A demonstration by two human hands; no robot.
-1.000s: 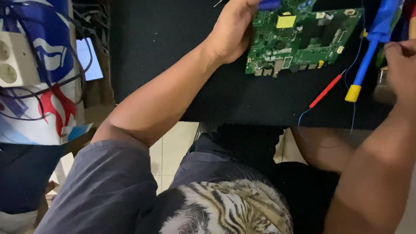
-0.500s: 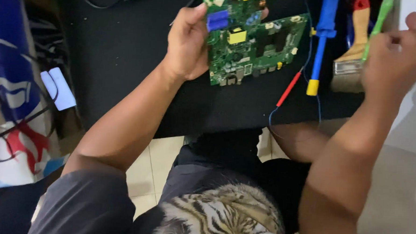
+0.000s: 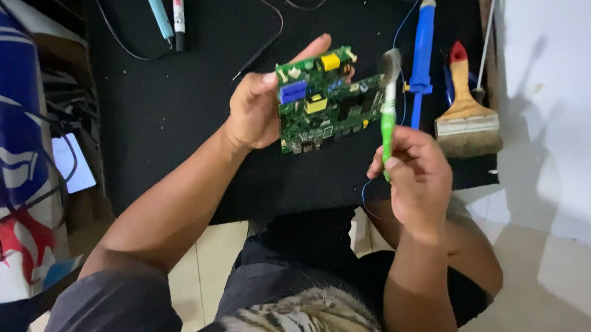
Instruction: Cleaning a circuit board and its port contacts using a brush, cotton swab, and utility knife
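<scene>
Near the centre of the frame the left hand (image 3: 255, 111) lifts a green rectangular circuit board (image 3: 324, 107) studded with yellow and blue components, its grip wrapped round the board's left edge, thumb on the face and fingertips showing behind the top. The right hand (image 3: 418, 175), lower right of centre, has its grip pinched on the handle of a slim green toothbrush (image 3: 388, 113), whose bristled head stands at the board's right edge, touching or just short of it; I cannot tell which. Judging by that, brushing is barely under way, with most of the board left. On the black surface (image 3: 172, 101), a blue-handled tool (image 3: 422, 58) and a wooden flat paintbrush (image 3: 466, 114) lie upper right, two pens (image 3: 166, 11) upper left.
</scene>
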